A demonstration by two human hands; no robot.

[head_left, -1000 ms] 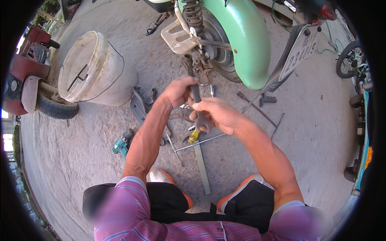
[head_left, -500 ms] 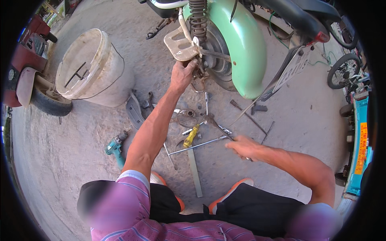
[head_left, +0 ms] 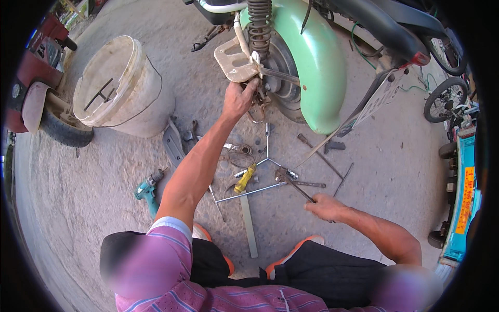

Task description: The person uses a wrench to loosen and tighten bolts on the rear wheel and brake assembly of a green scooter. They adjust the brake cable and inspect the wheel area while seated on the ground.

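Observation:
My left hand (head_left: 240,99) is closed on something beneath the beige metal footrest bracket (head_left: 236,61), next to the rear wheel hub (head_left: 274,86). What its fingers grip is hidden. Closed around a dark handle, my right hand (head_left: 326,208) holds what looks like a hammer (head_left: 300,191), its head above the ground tools. Near that head lie a three-armed socket wrench (head_left: 267,146), a yellow-handled screwdriver (head_left: 245,178) and a dark flat tool (head_left: 313,184). A silver T-handle (head_left: 254,192) rests by the screwdriver, over a flat grey bar (head_left: 248,223).
The green rear fender (head_left: 322,78) and coil spring (head_left: 260,28) rise ahead. A dirty white bucket (head_left: 140,93) stands left, with a teal power drill (head_left: 148,193) closer to me. A dark T-handle wrench (head_left: 325,156) lies right. A turquoise vehicle (head_left: 462,208) borders the far right.
My right hand and the hammer have moved slightly right and toward me. The dark flat tool beside the hammer head now shows. My left hand stays under the bracket.

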